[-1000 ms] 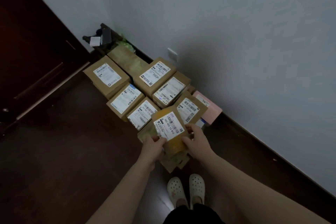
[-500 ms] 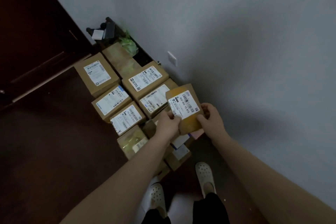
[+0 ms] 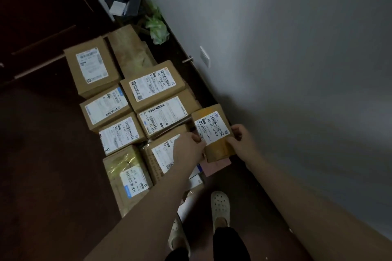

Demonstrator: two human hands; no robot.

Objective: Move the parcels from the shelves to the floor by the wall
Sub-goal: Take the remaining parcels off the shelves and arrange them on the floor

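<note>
the small parcel (image 3: 212, 127), brown with a white barcode label facing up, is held between both hands low over the floor (image 3: 48, 165) close to the wall (image 3: 297, 70), at the wall-side edge of a block of boxes; whether its underside rests on anything cannot be told. the left hand (image 3: 187, 148) holds its near left edge with fingers curled round it, and the right hand (image 3: 241, 141) grips its near right corner the same way. just beneath the parcel's near end a pink flat packet (image 3: 218, 165) lies on the floor, partly covered by it. to the left the boxes sit pressed side by side in two rows running away along the wall: nearest the parcel a labelled box (image 3: 165, 115), behind it another labelled box (image 3: 154, 86) and a plain brown package (image 3: 129, 48); in the outer row a far box (image 3: 92, 65), two middle boxes (image 3: 106, 108) (image 3: 121, 133) and a box wrapped in yellowish tape (image 3: 127, 174). one more box (image 3: 163, 154) is partly hidden by the left forearm. past the rows a crumpled green bag (image 3: 158, 27) lies in the corner. a white socket plate (image 3: 205, 56) sits low on the wall. pale clogs (image 3: 220, 205) stand on the dark floor near the packet, and a dark door (image 3: 42, 6) fills the far left.
</note>
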